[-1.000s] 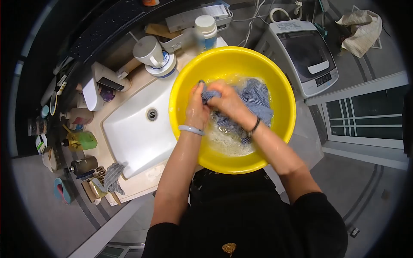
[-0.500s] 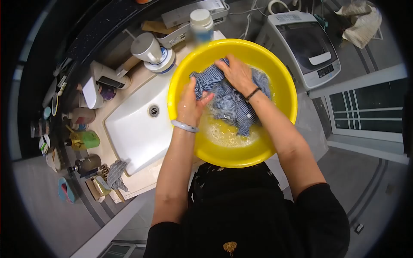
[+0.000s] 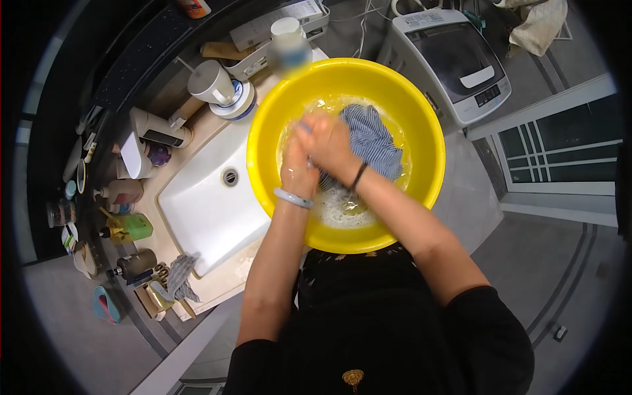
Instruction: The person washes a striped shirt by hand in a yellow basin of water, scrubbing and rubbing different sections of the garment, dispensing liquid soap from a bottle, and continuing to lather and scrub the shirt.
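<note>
A blue-and-white striped garment [image 3: 374, 141] lies wet and bunched in a large yellow basin [image 3: 431, 158] with sudsy water. My left hand [image 3: 297, 168], below a pale bangle, is closed at the basin's left side. Pressed against it from above is my right hand [image 3: 329, 141], also closed and blurred by motion. A bit of blue cloth shows between the fingers, and striped fabric appears beneath the hands, so both grip part of the garment. The rest of it spreads to the right of my right hand. Foam [image 3: 345, 210] floats near the basin's front.
A white sink [image 3: 204, 210] adjoins the basin on the left. Bottles, a white mug [image 3: 210, 82] and a grey cloth [image 3: 181, 276] line the counter. A white-topped jar [image 3: 289, 49] stands behind the basin; a washing machine [image 3: 454, 66] is at back right.
My right hand has moved left and met my left hand, both now pressed together on the cloth. Most of the garment now lies to their right. The view has shifted slightly.
</note>
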Tool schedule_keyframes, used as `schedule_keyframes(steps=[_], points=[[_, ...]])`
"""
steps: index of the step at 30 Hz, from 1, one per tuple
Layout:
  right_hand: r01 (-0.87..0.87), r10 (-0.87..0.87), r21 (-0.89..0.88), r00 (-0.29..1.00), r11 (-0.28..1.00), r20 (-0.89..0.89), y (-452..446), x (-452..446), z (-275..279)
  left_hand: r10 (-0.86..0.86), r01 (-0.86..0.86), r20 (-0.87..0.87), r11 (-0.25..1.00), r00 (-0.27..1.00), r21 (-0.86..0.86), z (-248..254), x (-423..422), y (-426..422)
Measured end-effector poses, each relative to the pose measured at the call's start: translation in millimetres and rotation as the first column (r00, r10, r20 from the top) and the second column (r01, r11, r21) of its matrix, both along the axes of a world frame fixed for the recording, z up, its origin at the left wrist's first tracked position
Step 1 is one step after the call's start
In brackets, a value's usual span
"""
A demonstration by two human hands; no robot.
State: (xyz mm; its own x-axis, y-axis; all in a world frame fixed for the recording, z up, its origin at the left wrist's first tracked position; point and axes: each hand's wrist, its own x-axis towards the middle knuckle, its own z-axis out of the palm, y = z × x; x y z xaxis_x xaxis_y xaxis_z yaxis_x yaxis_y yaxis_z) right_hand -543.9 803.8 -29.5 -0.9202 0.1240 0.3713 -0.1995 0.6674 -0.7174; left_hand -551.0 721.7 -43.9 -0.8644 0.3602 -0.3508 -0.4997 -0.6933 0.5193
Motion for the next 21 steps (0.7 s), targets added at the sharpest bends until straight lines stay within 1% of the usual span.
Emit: schedule_keyframes(steps=[1, 2, 3, 4, 5, 6, 7, 8, 9, 10, 11, 12, 13, 14, 15, 16, 17, 18, 19, 20, 21], points=[[0.085, -0.083, -0.010, 0.988, 0.996, 0.132, 14, -14, 5, -0.024, 0.028, 0.025, 0.983, 0.999, -0.182, 37, 10, 6], [0.166, -0.159, -0.006, 0.952, 0.986, 0.263, 27, -24, 9, -0.021, 0.025, 0.024, 0.983, 0.999, -0.184, 26, 7, 4], [0.164, -0.156, -0.006, 0.951, 0.987, 0.266, 37, -28, 11, -0.042, -0.023, -0.223, 0.959, 0.974, -0.284, 6, 3, 1], [0.099, -0.027, -0.290, 0.970, 0.952, 0.241, 47, -30, 12, -0.083, -0.096, -0.448, 0.927, 0.890, -0.363, -6, -2, 0], [0.022, 0.094, -0.549, 0.979, 0.835, 0.183, 53, -29, 14, -0.107, 0.106, -0.070, 0.994, 0.992, -0.017, 20, -19, 3], [0.016, 0.108, -0.548, 0.975, 0.836, 0.192, 51, -24, 23, -0.093, 0.092, -0.060, 0.996, 0.994, -0.015, 34, -24, 6], [0.002, 0.233, -0.808, 0.957, 0.589, 0.172, 47, -16, 40, -0.065, 0.052, -0.161, 0.995, 0.985, -0.083, 45, -26, 8], [0.018, 0.340, -0.964, 0.934, 0.266, 0.112, 44, -12, 55, -0.045, 0.006, -0.264, 0.989, 0.963, -0.148, 53, -29, 10], [0.005, 0.342, -0.938, 0.931, 0.347, 0.131, 42, -11, 63, -0.032, -0.006, -0.259, 0.989, 0.965, -0.147, 59, -34, 11], [0.008, 0.349, -0.937, 0.927, 0.348, 0.138, 45, -10, 66, -0.136, -0.208, -0.551, 0.832, 0.823, -0.515, 64, -38, 12], [0.034, 0.352, -0.948, 0.924, 0.317, 0.151, 51, -13, 69, -0.360, -0.487, -0.705, 0.531, 0.611, -0.694, 70, -39, 13], [0.057, 0.352, -0.956, 0.922, 0.287, 0.160, 59, -18, 70, -0.359, -0.488, -0.706, 0.532, 0.611, -0.692, 75, -35, 19], [-0.003, 0.347, -0.992, 0.937, 0.127, 0.042, 68, -29, 57, -0.373, -0.645, -0.817, 0.501, 0.440, -0.577, 83, -25, 27], [-0.003, 0.345, -0.992, 0.938, 0.129, 0.042, 65, -25, 65, -0.394, -0.771, -0.885, 0.473, 0.249, -0.428, 87, -17, 33], [0.115, 0.289, -0.993, 0.950, 0.012, 0.113, 62, -20, 74, -0.439, -0.766, -0.872, 0.477, 0.217, -0.431, 89, -13, 35], [0.223, 0.244, -0.969, 0.951, -0.110, 0.191, 57, -16, 84, -0.434, -0.767, -0.874, 0.479, 0.217, -0.428, 89, -18, 34], [0.250, 0.180, -0.968, 0.952, 0.005, 0.247, 48, -15, 88, -0.525, -0.802, -0.831, 0.410, 0.182, -0.434, 87, -27, 30], [0.256, 0.184, -0.967, 0.950, 0.007, 0.253, 48, -12, 86, -0.614, -0.835, -0.774, 0.338, 0.154, -0.434, 86, -35, 26], [0.224, 0.252, -0.971, 0.938, 0.082, 0.238, 48, -10, 83, -0.612, -0.850, -0.784, 0.357, 0.100, -0.387, 85, -43, 24], [0.181, 0.321, -0.972, 0.921, 0.151, 0.222, 48, -9, 80, -0.614, -0.853, -0.782, 0.350, 0.104, -0.388, 86, -48, 24], [0.127, 0.389, -0.968, 0.898, 0.218, 0.205, 46, -11, 79, -0.548, -0.756, -0.801, 0.412, 0.240, -0.508, 87, -55, 25]])
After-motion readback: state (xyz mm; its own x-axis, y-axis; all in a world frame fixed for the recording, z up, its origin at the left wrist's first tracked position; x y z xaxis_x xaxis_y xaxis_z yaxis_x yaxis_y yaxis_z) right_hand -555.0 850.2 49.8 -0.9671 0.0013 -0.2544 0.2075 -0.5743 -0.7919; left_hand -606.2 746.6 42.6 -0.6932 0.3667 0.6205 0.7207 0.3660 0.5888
